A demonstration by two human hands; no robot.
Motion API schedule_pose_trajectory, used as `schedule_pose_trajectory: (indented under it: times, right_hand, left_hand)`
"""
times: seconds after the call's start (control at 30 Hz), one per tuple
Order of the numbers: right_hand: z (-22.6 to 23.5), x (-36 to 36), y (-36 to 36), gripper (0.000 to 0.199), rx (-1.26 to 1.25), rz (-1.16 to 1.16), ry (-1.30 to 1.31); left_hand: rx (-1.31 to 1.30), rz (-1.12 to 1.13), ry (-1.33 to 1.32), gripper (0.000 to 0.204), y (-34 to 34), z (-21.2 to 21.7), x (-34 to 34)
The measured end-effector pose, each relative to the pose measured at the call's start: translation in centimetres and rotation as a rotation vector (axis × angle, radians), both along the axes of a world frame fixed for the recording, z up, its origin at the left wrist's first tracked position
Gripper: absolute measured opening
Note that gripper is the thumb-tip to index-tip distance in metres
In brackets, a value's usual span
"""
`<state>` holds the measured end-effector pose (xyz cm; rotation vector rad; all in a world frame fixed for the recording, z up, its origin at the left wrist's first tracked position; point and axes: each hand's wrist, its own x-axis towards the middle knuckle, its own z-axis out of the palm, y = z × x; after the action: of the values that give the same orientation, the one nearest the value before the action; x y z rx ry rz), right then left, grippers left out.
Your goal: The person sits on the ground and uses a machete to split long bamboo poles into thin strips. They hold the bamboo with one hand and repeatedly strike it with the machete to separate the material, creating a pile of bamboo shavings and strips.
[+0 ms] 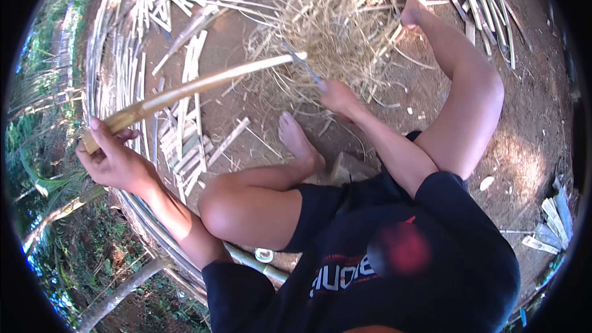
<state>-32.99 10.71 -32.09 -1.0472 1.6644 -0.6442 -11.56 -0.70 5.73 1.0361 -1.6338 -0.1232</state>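
Bamboo-looking strip (203, 82), yellowish-brown and paler toward the far end, slanting from the left side of the frame up to a bit above centre. Got its thick end in my left hand (117, 163) over at the left edge, thumb on top and fingers curled around underneath, so yeah, that one's pinching it. My right hand (340, 100), just right of centre, is balled up tight around the handle end of a knife (313, 74). The blade crosses the strip right by its pale tip; can't really tell from this angle if metal's touching it or just over it.

Big messy heap of curly shavings (345, 15) at top centre, behind the blade. Long sticks (114, 74) are lying all over the upper left, with shorter cut pieces (191, 148) stacked below the strip, left of my bare foot (293, 134). More slats (484, 0) sit upper right, all on brown dirt (524, 108).
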Motion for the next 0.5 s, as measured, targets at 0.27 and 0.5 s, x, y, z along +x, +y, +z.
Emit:
schedule_pose_trajectory:
  times: [0.27,0.5]
  right_hand:
    - [-1.9,0.7,2.3,0.029,0.001,-0.008,0.154]
    - [0.7,3.2,1.9,0.027,0.056,-0.211,-0.106]
  left_hand:
    - [0.060,0.046,0.019,0.026,-0.7,0.1,1.2]
    - [0.101,0.028,0.047,0.025,-0.1,0.0,1.0]
